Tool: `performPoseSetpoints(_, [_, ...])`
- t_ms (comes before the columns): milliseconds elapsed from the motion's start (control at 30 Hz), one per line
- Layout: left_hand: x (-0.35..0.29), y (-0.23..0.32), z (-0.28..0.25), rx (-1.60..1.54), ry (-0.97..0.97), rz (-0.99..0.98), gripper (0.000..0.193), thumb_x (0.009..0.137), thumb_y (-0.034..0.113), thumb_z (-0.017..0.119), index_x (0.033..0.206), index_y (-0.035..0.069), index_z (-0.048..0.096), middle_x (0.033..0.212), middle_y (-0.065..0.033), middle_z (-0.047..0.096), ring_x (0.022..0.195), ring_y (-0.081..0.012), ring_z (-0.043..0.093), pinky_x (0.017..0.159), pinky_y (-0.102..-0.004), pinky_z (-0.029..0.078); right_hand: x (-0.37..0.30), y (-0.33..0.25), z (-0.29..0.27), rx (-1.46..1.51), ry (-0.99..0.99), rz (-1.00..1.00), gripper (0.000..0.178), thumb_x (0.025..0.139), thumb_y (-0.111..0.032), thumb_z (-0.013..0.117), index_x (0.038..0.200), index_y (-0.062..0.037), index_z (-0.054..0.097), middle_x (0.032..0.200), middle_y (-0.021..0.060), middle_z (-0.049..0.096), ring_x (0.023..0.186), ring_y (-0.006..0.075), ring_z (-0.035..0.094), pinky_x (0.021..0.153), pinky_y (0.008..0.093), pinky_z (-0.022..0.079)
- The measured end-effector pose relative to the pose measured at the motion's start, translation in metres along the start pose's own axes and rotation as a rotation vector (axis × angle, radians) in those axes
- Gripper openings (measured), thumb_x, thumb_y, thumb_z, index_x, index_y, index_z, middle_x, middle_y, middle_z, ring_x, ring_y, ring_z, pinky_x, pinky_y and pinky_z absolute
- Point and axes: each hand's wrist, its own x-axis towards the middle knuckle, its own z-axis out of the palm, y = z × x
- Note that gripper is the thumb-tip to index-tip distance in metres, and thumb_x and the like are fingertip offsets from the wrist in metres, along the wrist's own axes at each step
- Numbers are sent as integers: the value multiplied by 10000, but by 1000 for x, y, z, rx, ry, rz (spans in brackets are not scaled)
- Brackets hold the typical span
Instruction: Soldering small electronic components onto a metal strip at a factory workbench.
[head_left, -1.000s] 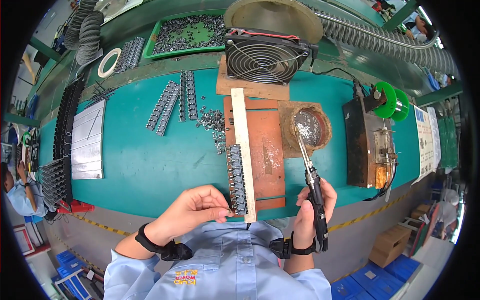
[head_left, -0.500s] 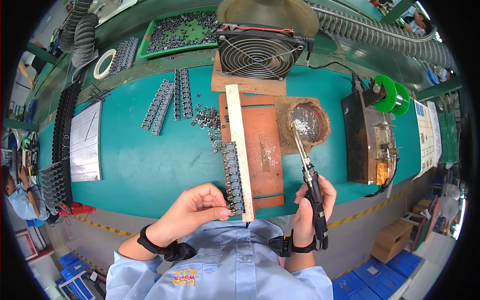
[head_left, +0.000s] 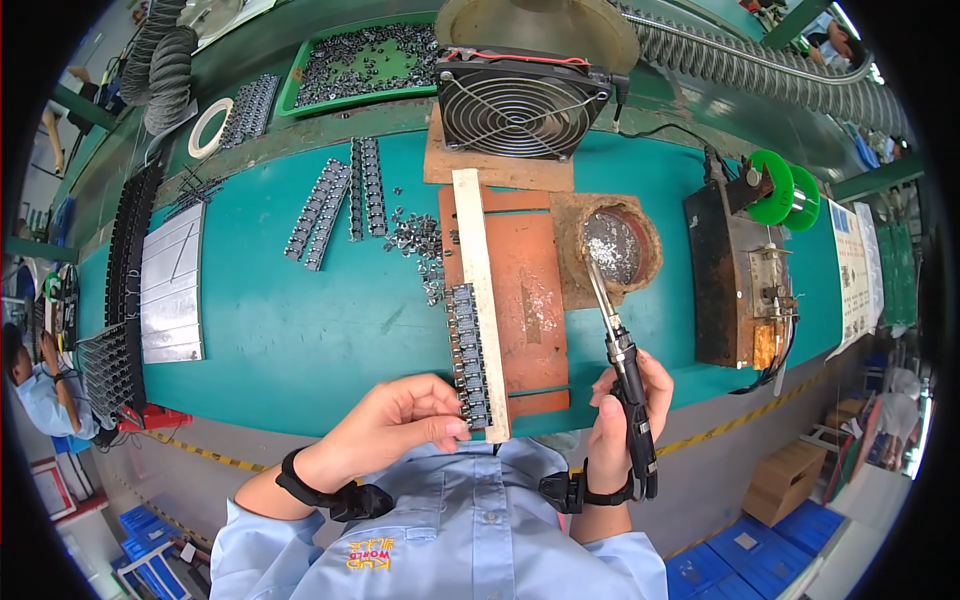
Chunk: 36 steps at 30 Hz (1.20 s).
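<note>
My left hand (head_left: 408, 415) is closed in a pinch at the near end of a strip of small dark electronic components (head_left: 466, 345). The strip lies along the left side of a long pale bar (head_left: 477, 290), which rests on a reddish-brown board (head_left: 528, 330). In my right hand (head_left: 606, 425) is a black-handled soldering iron (head_left: 628, 385), slanting up and to the left. Its metal tip reaches the left inner side of a round, crusted pot (head_left: 655, 245) with shiny bits inside. Loose small parts (head_left: 418, 238) are heaped left of the bar.
A black fan (head_left: 522, 110) stands behind the board. Two pairs of component strips (head_left: 318, 215) lie to the left, near a metal plate (head_left: 172, 285). At the back is a green tray (head_left: 292, 90) of small parts. A solder feeder with a green spool (head_left: 770, 190) stands right.
Almost nothing differs. My left hand's fingertips have shifted very slightly right and up at the strip's near end. The soldering iron stays at the pot.
</note>
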Motion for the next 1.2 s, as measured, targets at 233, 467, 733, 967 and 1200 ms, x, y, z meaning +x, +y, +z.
performPoseSetpoints(233, [0,0,-4,100,-60,-56,90,827,86,509,823,-3,520,763,-73,587,668,-105,551,629,-224,446,0,1,-1,-2,-12,2,514,703,-250,586,1097,12,384,755,74,476,660,124,463,541,214,380])
performPoseSetpoints(467, [-1,2,-4,90,-66,-81,99,832,97,505,824,-1,519,763,-72,586,670,-100,547,628,-219,444,0,2,0,-1,2,-5,519,702,-248,586,1101,13,381,769,80,479,660,126,462,538,216,380])
performPoseSetpoints(733, [1,2,-6,102,-93,-77,94,834,92,500,847,0,509,756,-59,578,672,-94,539,627,-217,443,-1,2,-1,-5,-5,-10,530,705,-266,589,1102,15,379,758,78,482,663,128,463,547,212,374])
performPoseSetpoints(967, [3,5,-10,163,-155,-72,92,836,92,498,833,0,505,745,-43,569,672,-83,532,626,-213,439,-4,2,-4,-1,-14,-15,547,702,-299,606,1103,-2,382,721,67,470,624,120,443,535,213,346])
performPoseSetpoints(1200, [6,8,-15,237,-209,-20,127,843,122,495,850,-3,514,743,-19,557,663,-61,496,613,-204,423,-23,-5,-26,20,-47,-3,539,674,-225,678,1080,-26,385,847,105,518,654,141,510,589,258,429])
